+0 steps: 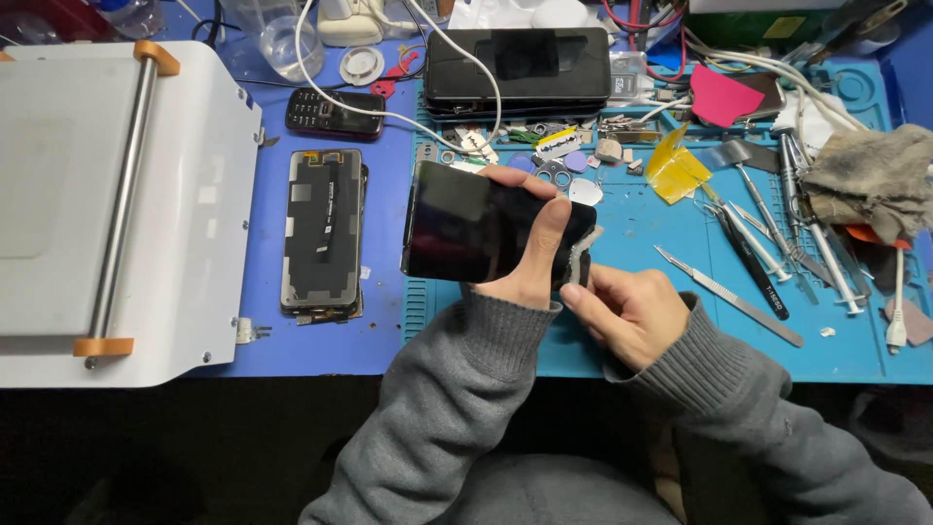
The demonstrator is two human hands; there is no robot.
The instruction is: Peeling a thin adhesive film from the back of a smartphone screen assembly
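Note:
My left hand point(530, 248) grips a black phone screen point(457, 224), holding it tilted above the blue work mat point(661, 243), thumb across its glossy face. My right hand point(627, 306) pinches a small whitish cloth or wipe point(581, 255) against the screen's right end. Both arms wear grey knitted sleeves.
A white machine point(126, 194) with a metal roller bar fills the left. A dismantled phone panel point(323, 233) and a small keypad phone point(333, 112) lie beside it. Stacked black phones point(520, 63) sit at the back. Tweezers, a scalpel point(724, 295), screwdrivers, yellow film point(675, 165), rag point(870, 180) on the right.

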